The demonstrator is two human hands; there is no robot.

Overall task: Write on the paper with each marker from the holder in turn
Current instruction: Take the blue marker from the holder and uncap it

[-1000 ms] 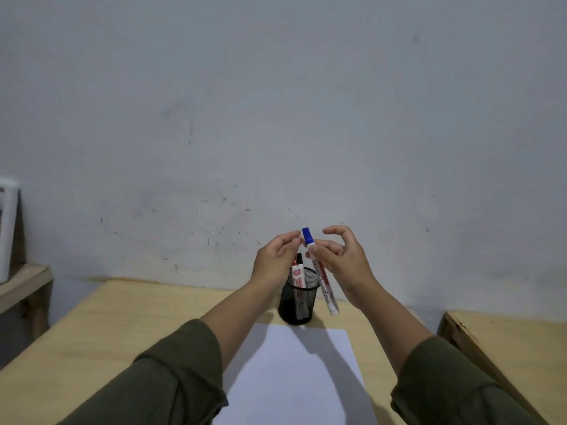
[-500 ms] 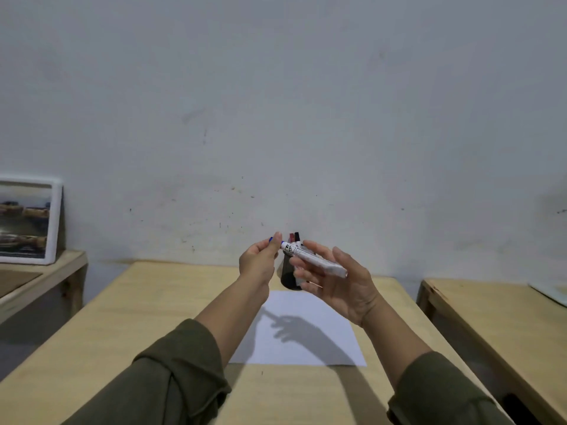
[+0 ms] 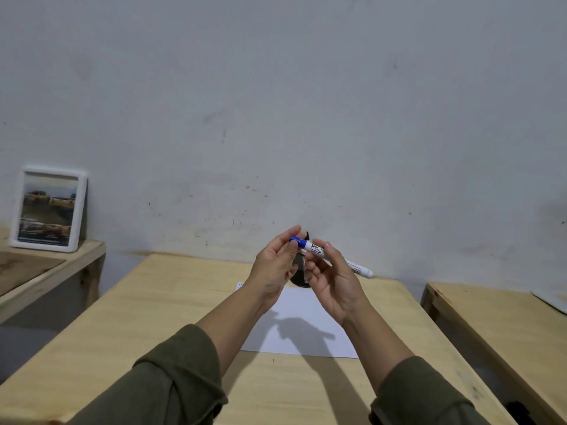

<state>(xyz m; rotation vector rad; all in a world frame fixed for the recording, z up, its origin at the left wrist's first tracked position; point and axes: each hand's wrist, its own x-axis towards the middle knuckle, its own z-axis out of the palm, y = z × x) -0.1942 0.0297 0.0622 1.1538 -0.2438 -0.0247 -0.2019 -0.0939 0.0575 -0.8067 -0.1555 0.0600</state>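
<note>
Marker swung from upright over the holder to near-level, blue cap now at the left fingertips.

The right hand (image 3: 333,279) clamps the marker (image 3: 333,255) mid-barrel above the paper (image 3: 306,335); the left hand (image 3: 274,266) pinches its blue cap (image 3: 297,240). Light, stiff, smooth plastic cylinder, likely slippery: grip the barrel firmly. The mesh holder (image 3: 299,273) stands behind on the desk (image 3: 147,317).

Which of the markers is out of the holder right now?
The white blue-capped marker, held between both hands; another marker's dark tip still pokes up behind them.
</note>
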